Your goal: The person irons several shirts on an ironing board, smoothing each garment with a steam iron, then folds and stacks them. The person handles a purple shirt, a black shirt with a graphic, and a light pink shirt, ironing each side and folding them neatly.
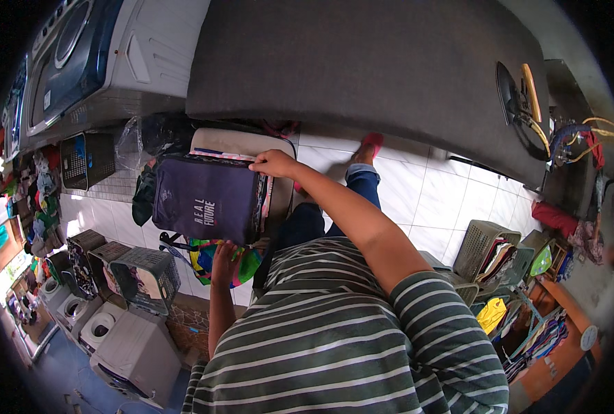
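A folded dark navy T-shirt (203, 196) with printed lettering on its front lies on top of a stack of folded clothes (266, 199). My right hand (275, 163) grips the shirt's upper right corner between thumb and fingers. At the lower edge of the shirt, my left hand (225, 254) holds the rim of the fabric, its thumb side partly hidden. Beneath the stack, a beige seat or box lid (224, 138) shows past its upper edge. Next to my left hand is a multicoloured bag or cloth (245, 269).
A grey padded table (348, 62) spans the top, with an iron (509, 95) at its right end. Washing machines (74, 67) stand at the upper left, more (131, 352) at the lower left. Plastic baskets (149, 274) stand left; another (485, 253) holds folded clothes at right.
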### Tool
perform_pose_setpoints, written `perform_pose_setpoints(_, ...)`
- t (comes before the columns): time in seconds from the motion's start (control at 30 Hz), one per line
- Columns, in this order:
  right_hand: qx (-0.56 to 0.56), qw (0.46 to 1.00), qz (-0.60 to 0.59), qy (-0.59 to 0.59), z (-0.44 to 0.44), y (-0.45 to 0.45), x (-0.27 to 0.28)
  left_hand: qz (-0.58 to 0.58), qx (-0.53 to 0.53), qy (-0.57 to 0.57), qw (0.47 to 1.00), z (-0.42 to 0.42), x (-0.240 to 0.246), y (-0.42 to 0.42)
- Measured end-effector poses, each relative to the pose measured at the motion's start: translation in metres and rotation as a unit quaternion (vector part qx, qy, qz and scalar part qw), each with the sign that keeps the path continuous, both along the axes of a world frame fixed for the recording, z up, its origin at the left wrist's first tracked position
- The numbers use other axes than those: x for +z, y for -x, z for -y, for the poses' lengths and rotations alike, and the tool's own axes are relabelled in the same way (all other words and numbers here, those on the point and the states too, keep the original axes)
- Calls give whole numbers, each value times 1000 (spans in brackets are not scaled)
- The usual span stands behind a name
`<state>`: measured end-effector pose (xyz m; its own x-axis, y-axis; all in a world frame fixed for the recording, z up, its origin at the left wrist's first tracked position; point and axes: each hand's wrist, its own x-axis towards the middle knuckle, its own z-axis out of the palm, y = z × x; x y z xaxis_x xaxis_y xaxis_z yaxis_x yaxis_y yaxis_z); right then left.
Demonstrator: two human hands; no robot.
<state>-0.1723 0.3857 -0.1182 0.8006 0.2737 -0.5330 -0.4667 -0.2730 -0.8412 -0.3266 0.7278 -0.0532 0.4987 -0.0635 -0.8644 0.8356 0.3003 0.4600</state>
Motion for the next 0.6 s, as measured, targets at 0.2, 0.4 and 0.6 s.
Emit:
perform_pose_setpoints(0.2,1,999,38,-38,-2,0,2,-15,-9,5,1000,4,15,7)
perform_pose_setpoints(0.4,28,993,86,78,-1,4,-3,-105,-87,-56,989,-1,9,-3)
perform_pose_setpoints(0.6,-63,987,42,141,76,66,-30,214,-716,-359,559,22,54,-89)
